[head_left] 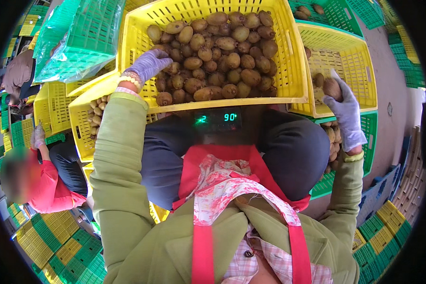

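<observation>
A large yellow crate [175, 105] full of brown kiwifruit [213, 54] stands in front of my knees. My left hand [149, 64], in a pale purple glove, is over its left side with fingers stretched out, touching or just above the fruit. To the right, my gloved right hand [348, 111] grips a single kiwifruit [332, 89] at the near part of a smaller yellow crate [352, 61]. A few loose kiwifruit lie in that crate, one of them right beside the held fruit.
Below the large crate is a scale display [217, 119] with green digits. A green crate [369, 142] of kiwifruit sits under the right yellow one. Stacked green crates [87, 40] in plastic film rise at far left. A co-worker in a red top [57, 187] sits at left.
</observation>
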Motion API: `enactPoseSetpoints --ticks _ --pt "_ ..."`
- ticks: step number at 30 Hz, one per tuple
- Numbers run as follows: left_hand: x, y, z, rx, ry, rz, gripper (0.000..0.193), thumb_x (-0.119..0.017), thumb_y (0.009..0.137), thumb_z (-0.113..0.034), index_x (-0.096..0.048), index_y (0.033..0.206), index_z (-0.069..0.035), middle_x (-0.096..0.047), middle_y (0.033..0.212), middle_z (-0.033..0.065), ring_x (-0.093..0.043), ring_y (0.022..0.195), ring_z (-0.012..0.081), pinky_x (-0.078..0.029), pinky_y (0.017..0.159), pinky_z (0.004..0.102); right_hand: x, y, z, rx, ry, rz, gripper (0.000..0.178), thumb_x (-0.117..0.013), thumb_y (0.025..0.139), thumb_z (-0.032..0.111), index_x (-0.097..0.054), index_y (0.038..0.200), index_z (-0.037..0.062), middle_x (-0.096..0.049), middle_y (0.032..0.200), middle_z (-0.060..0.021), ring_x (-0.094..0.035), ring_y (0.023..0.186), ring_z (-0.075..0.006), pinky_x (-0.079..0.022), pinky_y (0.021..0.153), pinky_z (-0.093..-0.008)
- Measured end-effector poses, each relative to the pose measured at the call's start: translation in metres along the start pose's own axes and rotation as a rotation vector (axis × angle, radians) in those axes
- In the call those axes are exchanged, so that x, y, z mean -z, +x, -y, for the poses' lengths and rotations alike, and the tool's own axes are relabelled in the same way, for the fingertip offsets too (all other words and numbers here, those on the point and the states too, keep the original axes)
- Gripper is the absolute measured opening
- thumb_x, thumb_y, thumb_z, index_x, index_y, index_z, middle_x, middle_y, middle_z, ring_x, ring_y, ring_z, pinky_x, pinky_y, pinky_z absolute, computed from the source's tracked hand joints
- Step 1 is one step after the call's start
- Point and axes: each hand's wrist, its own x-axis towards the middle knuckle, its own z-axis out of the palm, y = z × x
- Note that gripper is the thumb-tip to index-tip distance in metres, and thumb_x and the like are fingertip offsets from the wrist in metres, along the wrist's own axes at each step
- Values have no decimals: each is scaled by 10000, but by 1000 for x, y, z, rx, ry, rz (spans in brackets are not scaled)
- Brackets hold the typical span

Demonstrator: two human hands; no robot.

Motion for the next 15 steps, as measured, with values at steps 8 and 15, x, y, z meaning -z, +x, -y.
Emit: enactPoseSetpoints --ticks 8,15 --pt "-1 2 -5 -37 14 -18 441 -685 871 -347 -641 1157 -14 -683 1093 153 -631 1045 261 -479 918 347 -88 55 85 495 -247 283 679 -775 713 89 -536 1348 96 -633 1108 -199 -600 1062 -359 -480 939 -379" --pt "-3 8 -12 -69 95 11 454 -663 890 -345 -618 1201 -17 -670 1130 140 -617 1073 230 -469 943 331 -150 104 54 494 -612 547 699 -758 727 91 -500 1376 98 -630 1117 -198 -599 1059 -372 -487 924 -404"
